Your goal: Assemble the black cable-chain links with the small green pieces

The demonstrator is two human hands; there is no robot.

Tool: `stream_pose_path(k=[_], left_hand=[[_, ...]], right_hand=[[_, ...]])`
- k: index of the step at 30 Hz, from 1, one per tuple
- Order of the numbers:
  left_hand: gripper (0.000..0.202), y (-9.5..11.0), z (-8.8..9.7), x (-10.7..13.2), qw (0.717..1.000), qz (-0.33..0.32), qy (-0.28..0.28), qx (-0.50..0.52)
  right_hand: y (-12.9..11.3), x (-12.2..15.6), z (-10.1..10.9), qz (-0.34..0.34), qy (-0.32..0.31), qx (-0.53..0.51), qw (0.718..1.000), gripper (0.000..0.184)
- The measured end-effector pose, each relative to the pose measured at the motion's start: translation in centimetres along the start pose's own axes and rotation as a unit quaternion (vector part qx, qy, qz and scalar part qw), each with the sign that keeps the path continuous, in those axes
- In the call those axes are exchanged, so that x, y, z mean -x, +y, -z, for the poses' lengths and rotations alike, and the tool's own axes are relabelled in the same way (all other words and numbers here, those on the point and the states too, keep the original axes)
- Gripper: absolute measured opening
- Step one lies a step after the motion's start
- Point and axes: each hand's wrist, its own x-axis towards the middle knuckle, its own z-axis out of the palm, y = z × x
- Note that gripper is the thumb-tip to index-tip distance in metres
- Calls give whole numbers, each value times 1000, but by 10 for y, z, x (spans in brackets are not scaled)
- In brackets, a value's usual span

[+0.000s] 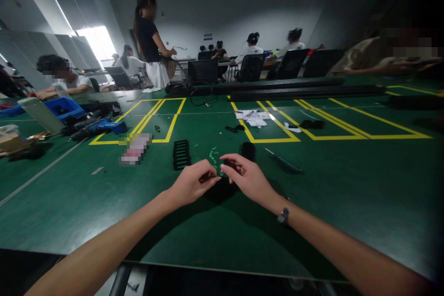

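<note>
Small shiny green pieces [212, 153] lie loose on the green surface [329, 208], right of a black slotted plastic rack [188, 152]. Left hand [194, 181] pinched, right hand [248, 175] curled; can't tell on what. Knuckle bump could scatter pieces.

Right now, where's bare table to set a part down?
Bare: green tabletop right of the slim tool, and just left of the left forearm. Crowded: around left hand and right hand, near green pieces; around blue bin, far left.
</note>
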Motion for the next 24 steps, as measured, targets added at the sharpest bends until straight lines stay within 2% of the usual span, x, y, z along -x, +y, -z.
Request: stream_pose_path(k=[4,8,24], left_hand=[[16,-1,-1,0,1000,7,-19,-19],[15,2,-1,0,999,3,-25,-25],[14,4,-1,-1,999,-11,-32,-27]], right_hand=[[-1,0,3,38,-1,122,992,22],[-2,0,2,64,-8,173,983,22],[-5,1,3,86,-28,191,977,23]])
